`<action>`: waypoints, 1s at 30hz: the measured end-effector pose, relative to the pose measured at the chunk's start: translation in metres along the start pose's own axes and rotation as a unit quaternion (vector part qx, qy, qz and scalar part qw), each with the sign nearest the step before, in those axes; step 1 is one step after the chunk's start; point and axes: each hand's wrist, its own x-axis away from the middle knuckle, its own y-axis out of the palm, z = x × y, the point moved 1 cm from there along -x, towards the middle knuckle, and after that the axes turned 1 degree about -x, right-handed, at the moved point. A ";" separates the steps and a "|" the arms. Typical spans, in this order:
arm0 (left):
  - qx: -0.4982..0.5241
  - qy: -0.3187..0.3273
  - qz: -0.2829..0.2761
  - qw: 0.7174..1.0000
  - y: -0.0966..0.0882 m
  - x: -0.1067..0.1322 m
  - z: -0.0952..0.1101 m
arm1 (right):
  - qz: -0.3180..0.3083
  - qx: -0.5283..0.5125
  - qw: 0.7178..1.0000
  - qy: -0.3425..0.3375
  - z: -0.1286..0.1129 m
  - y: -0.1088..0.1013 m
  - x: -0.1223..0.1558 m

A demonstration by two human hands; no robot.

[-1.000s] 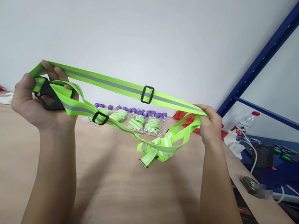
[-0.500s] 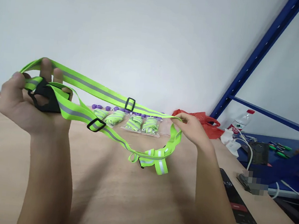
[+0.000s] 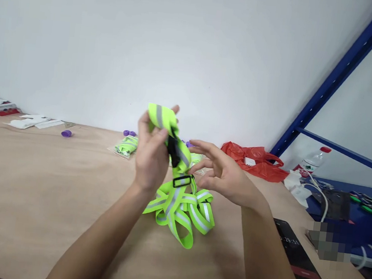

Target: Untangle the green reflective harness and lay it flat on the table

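My left hand [image 3: 152, 153] is raised over the wooden table [image 3: 32, 193] and grips the folded top of a neon-green reflective strap [image 3: 178, 206] with black buckles. The rest of the strap hangs down in loose loops that rest on the table. My right hand [image 3: 222, 173] is just right of the strap, fingers spread, holding nothing. A black slider [image 3: 181, 181] sits on the strap between my hands.
Bagged green straps [image 3: 126, 145] and small purple parts [image 3: 66, 133] lie at the back of the table. A red plastic bag [image 3: 254, 158], a water bottle [image 3: 311, 162], a black phone [image 3: 302, 264] and a blue rack frame [image 3: 341, 72] stand to the right. Papers [image 3: 36, 121] lie far left.
The strap was stretched wide between both hands; now it is bunched in my left hand at the centre. My right hand has let go and opened.
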 end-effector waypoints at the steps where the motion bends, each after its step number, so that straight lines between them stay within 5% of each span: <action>1: -0.009 -0.002 -0.032 0.999 0.005 0.006 -0.005 | 0.020 0.007 1.000 -0.011 -0.001 0.004 0.000; 7: 0.029 -0.004 -0.132 0.991 0.014 0.017 -0.018 | 0.129 0.098 0.986 -0.034 -0.003 0.014 0.000; 12: -0.028 -0.009 -0.197 0.980 0.007 0.009 -0.010 | 0.214 0.062 0.971 -0.090 -0.001 -0.002 -0.001; 17: -0.093 0.037 -0.091 0.991 -0.025 -0.010 0.000 | 0.413 -0.017 0.887 -0.205 -0.016 -0.042 0.020; 20: -0.160 0.001 -0.145 0.976 -0.042 -0.021 -0.018 | 0.450 -0.078 0.854 -0.251 -0.026 -0.058 0.035; 22: -0.273 -0.074 -0.257 0.924 -0.049 -0.023 -0.042 | 0.464 -0.145 0.835 -0.258 -0.029 -0.064 0.040; 24: -0.378 -0.147 -0.386 0.828 -0.053 -0.018 -0.072 | 0.468 -0.281 0.795 -0.262 -0.030 -0.065 0.041; 28: -0.424 -0.243 -0.506 0.711 -0.053 0.005 -0.117 | 0.434 -0.471 0.687 -0.344 -0.036 -0.061 0.038; 30: -0.446 -0.263 -0.533 0.669 -0.048 0.020 -0.130 | 0.457 -0.428 0.691 -0.361 -0.040 -0.060 0.038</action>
